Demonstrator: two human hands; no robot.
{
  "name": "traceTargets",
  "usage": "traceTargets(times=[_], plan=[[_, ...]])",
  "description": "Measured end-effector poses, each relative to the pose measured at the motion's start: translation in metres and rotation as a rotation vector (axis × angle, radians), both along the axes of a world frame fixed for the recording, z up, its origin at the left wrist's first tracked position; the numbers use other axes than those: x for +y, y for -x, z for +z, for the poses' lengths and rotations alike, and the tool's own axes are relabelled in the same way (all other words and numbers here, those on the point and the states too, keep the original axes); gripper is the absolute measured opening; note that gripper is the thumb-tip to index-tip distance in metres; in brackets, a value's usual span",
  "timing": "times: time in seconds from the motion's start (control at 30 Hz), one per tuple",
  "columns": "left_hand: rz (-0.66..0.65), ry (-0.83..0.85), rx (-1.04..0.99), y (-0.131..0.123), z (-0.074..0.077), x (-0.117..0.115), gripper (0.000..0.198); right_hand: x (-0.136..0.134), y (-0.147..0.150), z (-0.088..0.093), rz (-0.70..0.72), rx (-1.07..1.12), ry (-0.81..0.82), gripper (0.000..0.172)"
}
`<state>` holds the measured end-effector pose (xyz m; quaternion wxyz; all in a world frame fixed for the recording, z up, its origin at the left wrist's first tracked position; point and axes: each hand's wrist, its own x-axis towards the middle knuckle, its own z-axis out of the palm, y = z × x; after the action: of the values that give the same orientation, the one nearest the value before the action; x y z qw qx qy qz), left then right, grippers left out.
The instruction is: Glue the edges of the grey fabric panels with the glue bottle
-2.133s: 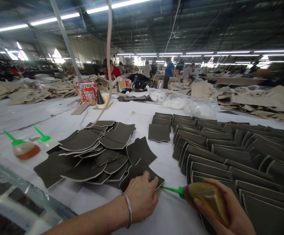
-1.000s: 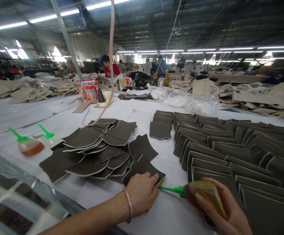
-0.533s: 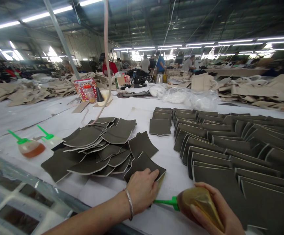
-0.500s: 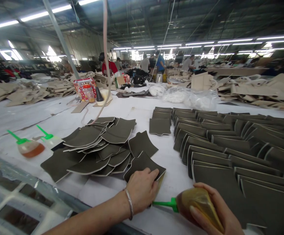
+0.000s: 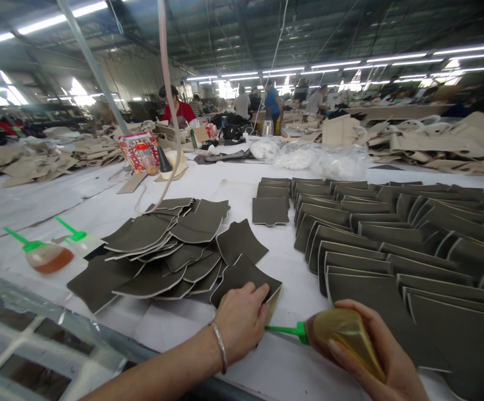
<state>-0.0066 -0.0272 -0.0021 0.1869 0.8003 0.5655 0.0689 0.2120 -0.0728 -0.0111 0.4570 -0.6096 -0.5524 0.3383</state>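
Note:
My right hand point(image 5: 386, 356) is wrapped around a squeeze bottle point(image 5: 346, 340) of amber liquid, which lies tilted with its green nozzle pointing left. The nozzle tip is right beside the fingers of my left hand point(image 5: 242, 320), at the edge of a dark grey-brown panel point(image 5: 245, 278). My left hand grips that panel near its right edge, fingers curled over the top; the thumb is mostly hidden. A yellowish underside shows along the panel's edge. Behind it lies a loose pile of similar panels point(image 5: 200, 220).
Overlapping rows of panels point(image 5: 350, 239) cover the right side of the white-covered table point(image 5: 233, 184). Two more green-nozzled bottles, one with reddish liquid point(image 5: 49, 257), lie at left. A hose point(image 5: 164, 67) hangs down to the pile. A metal frame point(image 5: 49, 328) borders the near left edge.
The bottle's nozzle tip has moved up along the panel's edge, away from me, with my right hand. My left hand keeps its hold, and the view has shifted slightly.

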Motion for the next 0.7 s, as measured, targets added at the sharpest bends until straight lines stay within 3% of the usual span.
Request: traceTargets(times=[0.13, 0.37, 0.57, 0.63, 0.7], plan=[[0.008, -0.004, 0.003, -0.001, -0.001, 0.0, 0.034, 0.004, -0.011, -0.008, 0.107, -0.021, 0.004, 0.049], [0.013, 0.0, 0.011, -0.002, 0.002, -0.001, 0.034, 0.007, -0.015, -0.011, 0.123, -0.092, -0.086, 0.046], [0.012, 0.011, 0.01, -0.003, 0.003, 0.0, 0.034, 0.003, -0.001, 0.002, -0.031, -0.028, -0.015, 0.046], [0.016, 0.02, 0.007, -0.003, 0.004, 0.0, 0.034, 0.002, -0.004, -0.001, -0.062, -0.054, -0.025, 0.046], [0.016, 0.021, 0.002, -0.002, 0.003, 0.0, 0.035, -0.001, -0.01, -0.011, -0.001, -0.076, -0.017, 0.046]])
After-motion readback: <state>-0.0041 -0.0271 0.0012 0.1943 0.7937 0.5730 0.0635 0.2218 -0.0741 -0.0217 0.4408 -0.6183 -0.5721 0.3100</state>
